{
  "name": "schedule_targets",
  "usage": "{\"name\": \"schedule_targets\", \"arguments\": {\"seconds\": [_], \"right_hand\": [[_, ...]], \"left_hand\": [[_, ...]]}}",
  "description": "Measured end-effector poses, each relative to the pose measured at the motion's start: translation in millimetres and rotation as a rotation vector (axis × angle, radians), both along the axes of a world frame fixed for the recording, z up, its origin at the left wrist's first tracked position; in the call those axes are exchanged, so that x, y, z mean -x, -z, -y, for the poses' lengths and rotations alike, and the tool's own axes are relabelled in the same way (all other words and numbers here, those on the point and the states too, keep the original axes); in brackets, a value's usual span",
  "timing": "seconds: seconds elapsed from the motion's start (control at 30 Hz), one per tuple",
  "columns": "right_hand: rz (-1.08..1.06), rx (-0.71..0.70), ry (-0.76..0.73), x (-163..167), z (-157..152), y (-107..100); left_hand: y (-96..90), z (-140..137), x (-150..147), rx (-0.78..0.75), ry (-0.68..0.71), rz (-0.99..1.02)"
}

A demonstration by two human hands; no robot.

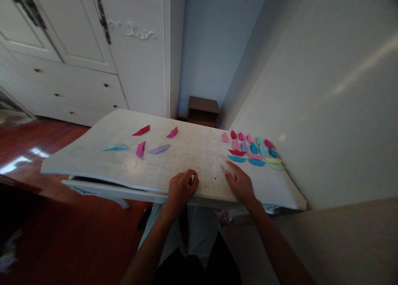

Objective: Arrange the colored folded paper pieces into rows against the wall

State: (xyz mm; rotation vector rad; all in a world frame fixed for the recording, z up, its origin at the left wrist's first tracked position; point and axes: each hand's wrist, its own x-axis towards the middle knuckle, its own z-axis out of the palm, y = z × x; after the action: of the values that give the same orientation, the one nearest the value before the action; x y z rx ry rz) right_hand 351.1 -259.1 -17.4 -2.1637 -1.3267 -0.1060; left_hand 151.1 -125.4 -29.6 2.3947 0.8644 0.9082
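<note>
Evidently, folded paper boats [244, 147] are ranged in rows at the right end of the white table [203, 152], and five others [140, 149] are scattered over its left half. At the table's front edge, the left hand [182, 187] is curled, fingers together; the right hand [241, 185] is held fingers apart. The tabletop is scuffed. Behind the table are seen a brown nightstand [204, 104] and a white wardrobe [139, 65]; around it, red floorboards [71, 227].

Your left hand [183, 187] hid its palm from you, and your forearms [151, 247] were cut off on the near side. The folded papers' [254, 148] finer creases, at right, were too small to tell; a pale thing [8, 252], near left, was blurred.
</note>
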Motion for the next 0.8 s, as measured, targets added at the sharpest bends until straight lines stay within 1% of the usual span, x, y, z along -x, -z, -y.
{"name": "schedule_targets", "arguments": {"seconds": [0.03, 0.1, 0.17, 0.23, 0.3, 0.37, 0.4, 0.47, 0.6, 0.67, 0.73, 0.8], "right_hand": [[-0.085, -0.048, -0.03, 4, -1, 0], [-0.243, -0.094, -0.085, 13, -5, -1], [-0.345, -0.093, -0.154, 23, -10, -3], [-0.402, -0.064, -0.216, 31, -15, -5], [-0.435, -0.039, -0.226, 35, -19, -6], [-0.457, -0.044, -0.187, 37, -20, -5], [-0.467, -0.054, -0.16, 36, -20, -4], [-0.487, -0.07, -0.111, 35, -19, -2], [-0.521, -0.086, -0.066, 34, -18, 1], [-0.512, -0.088, -0.062, 34, -18, 2], [-0.486, -0.085, -0.058, 34, -19, 3], [-0.459, -0.078, -0.055, 34, -20, 4]], "left_hand": [[-0.2, 0, 0, 0.007, 0.008, 0.003], [-1.2, 0, 0, 0.034, 0.015, 0.019], [-2.9, 1, 1, 0.091, 0.014, 0.057], [-4.9, 0, 3, 0.197, 0.027, 0.127], [-6.6, -4, 8, 0.318, 0.041, 0.215], [-7.8, -13, 16, 0.376, 0.021, 0.267], [-8.6, -20, 22, 0.366, -0.009, 0.268], [-11.0, -39, 38, 0.287, -0.107, 0.224], [-21.0, -85, 74, 0.072, -0.403, 0.072], [-26.5, -105, 91, 0.028, -0.523, -0.046], [-30.2, -120, 102, 0.02, -0.547, -0.184], [-31.8, -129, 108, 0.023, -0.497, -0.3]]}}
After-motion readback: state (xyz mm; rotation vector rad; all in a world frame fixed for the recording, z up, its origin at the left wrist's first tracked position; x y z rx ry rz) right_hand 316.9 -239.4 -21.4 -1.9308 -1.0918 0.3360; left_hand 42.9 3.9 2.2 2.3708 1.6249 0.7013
